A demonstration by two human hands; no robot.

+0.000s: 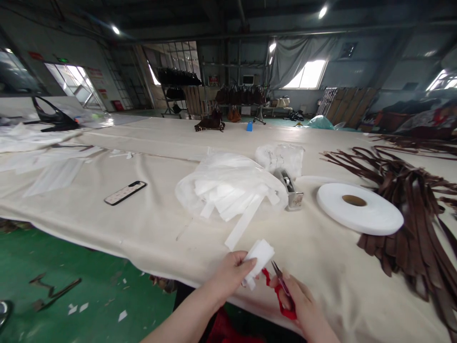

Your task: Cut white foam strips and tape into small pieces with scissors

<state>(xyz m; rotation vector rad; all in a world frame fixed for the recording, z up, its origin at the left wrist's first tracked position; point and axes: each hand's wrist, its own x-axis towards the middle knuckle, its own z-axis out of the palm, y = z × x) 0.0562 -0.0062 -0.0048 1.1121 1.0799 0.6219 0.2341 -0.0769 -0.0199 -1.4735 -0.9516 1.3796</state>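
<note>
My left hand (233,274) is closed around a small stack of white strips (262,255), thumb on top, near the front edge of the table. Just to the right, my right hand (296,297) grips a pair of red-handled scissors (285,309). The scissors' dark tips point up and left, close to the stack but apart from it. Beyond my hands lies a clear plastic bag (185,188) with a heap of white strips (228,190) on it. One long strip (244,224) sticks out of that heap towards my left hand.
A tape dispenser (291,193) and a big white roll of tape (332,209) stand to the right, beside a pile of brown straps (403,205). A phone (124,193) lies at left. White scraps (122,315) litter the green floor (96,276).
</note>
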